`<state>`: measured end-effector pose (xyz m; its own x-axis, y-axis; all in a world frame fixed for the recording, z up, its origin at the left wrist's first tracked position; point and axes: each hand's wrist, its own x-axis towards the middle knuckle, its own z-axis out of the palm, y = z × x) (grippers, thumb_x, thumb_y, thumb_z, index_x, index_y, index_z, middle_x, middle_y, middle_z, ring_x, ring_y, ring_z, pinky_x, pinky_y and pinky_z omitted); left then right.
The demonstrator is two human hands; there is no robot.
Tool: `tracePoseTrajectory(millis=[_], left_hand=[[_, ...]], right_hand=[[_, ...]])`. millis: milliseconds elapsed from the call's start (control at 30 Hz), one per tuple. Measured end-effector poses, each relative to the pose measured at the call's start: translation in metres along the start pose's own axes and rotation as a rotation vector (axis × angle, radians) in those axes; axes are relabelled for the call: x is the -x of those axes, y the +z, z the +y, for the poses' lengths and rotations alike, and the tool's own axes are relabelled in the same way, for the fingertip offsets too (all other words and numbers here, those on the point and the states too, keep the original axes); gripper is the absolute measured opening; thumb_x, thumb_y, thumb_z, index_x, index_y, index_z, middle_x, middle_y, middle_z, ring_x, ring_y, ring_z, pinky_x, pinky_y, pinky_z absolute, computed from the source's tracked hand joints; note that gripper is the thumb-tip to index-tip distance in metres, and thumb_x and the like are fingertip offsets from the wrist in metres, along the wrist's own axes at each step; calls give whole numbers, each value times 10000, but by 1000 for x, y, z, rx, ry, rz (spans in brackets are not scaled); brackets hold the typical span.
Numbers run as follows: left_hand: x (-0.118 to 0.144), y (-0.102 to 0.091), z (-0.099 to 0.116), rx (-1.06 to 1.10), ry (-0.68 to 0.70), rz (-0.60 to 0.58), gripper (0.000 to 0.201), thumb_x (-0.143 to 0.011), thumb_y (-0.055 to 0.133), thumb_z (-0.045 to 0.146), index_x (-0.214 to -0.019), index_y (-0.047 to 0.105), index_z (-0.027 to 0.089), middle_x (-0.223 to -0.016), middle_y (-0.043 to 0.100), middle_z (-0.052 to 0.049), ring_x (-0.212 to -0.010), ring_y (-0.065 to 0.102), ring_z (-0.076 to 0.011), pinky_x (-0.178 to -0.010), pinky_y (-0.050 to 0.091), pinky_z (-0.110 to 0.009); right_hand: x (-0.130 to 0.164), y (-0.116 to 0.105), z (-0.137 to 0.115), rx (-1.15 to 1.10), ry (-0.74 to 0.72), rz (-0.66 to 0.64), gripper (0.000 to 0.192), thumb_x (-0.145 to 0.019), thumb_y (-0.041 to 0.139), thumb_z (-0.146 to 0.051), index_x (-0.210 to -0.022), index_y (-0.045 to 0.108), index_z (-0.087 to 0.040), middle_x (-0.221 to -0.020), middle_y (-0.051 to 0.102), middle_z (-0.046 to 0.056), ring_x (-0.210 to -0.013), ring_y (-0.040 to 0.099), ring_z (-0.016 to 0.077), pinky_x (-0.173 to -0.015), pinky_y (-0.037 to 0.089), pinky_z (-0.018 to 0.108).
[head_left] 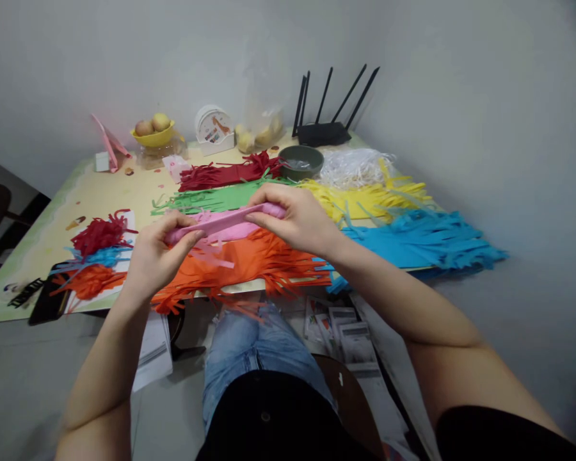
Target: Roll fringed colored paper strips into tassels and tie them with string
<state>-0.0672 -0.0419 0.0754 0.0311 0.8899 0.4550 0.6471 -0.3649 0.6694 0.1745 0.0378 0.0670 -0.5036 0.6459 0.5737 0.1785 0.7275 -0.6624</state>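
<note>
In the head view, a long pink fringed paper strip was held above the table's near edge, its long axis running left-low to right-high. The left hand pinched its left end and the right hand its right end, both closed on it, over the orange fringed paper sheet.

Both arms reach forward, left hand and right hand pinched shut, thumbs underneath.

fringed paper sheets: 6 | small tassels: 3 | router: 1 | bowls: 2
</note>
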Motion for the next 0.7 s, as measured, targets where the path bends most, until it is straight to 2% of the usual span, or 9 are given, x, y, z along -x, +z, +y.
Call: tracePoseTrajectory(millis=[100, 200, 367, 467, 533, 633, 700], left_hand=[[2, 1, -3, 262, -134, -21, 198, -845, 741, 365, -880, 672, 184, -729, 734, -34, -710, 719, -199, -713, 567, -317], [3, 5, -4, 476, -215, 13, 235, -811, 774, 353, -964, 729, 180, -707, 735, -30, -678, 728, -195, -724, 603, -330], [0, 10, 3, 711, -262, 78, 105, -715, 775, 224, -809, 775, 177, -677, 724, -27, -643, 712, -166, -684, 612, -298], [-1, 11, 4, 731, -245, 85, 38, -697, 747, 199, -715, 746, 165, -653, 707, -27, -622, 699, -162, -662, 608, -297], [0, 10, 1, 697, -213, 71, 72, -729, 730, 231, -715, 734, 161, -664, 704, -34, -637, 697, -167, -673, 607, -309], [4, 9, -4, 530, -135, 59, 160, -800, 727, 287, -707, 680, 167, -681, 695, -30, -658, 680, -153, -710, 589, -304], [6, 8, -5, 359, -91, 77, 230, -819, 746, 303, -685, 608, 177, -674, 675, -16, -646, 660, -136, -677, 558, -269]], right_hand=[[1, 0, -1, -245, 109, -43, 131, -869, 676, -274, -881, 690, -145, -743, 714, 14, -664, 663, 127, -646, 523, 250], [1, 3, 0, -483, 166, -51, 189, -874, 674, -290, -985, 732, -148, -754, 728, 12, -638, 677, 109, -628, 561, 234], [-1, 8, 4, -631, 189, -24, 155, -820, 699, -242, -912, 778, -146, -756, 749, 17, -631, 684, 96, -618, 578, 212], [-3, 10, 6, -656, 202, -21, 147, -803, 708, -246, -860, 777, -129, -734, 749, 27, -613, 680, 97, -606, 574, 207], [-4, 10, 5, -650, 205, -40, 181, -803, 721, -288, -845, 774, -120, -731, 749, 39, -618, 684, 107, -605, 577, 216], [-2, 9, 3, -554, 203, -51, 228, -806, 741, -351, -827, 763, -125, -733, 747, 44, -629, 688, 122, -604, 577, 229], [0, 8, 1, -437, 195, -29, 232, -822, 733, -352, -914, 764, -141, -794, 760, 43, -667, 700, 133, -627, 578, 240]])
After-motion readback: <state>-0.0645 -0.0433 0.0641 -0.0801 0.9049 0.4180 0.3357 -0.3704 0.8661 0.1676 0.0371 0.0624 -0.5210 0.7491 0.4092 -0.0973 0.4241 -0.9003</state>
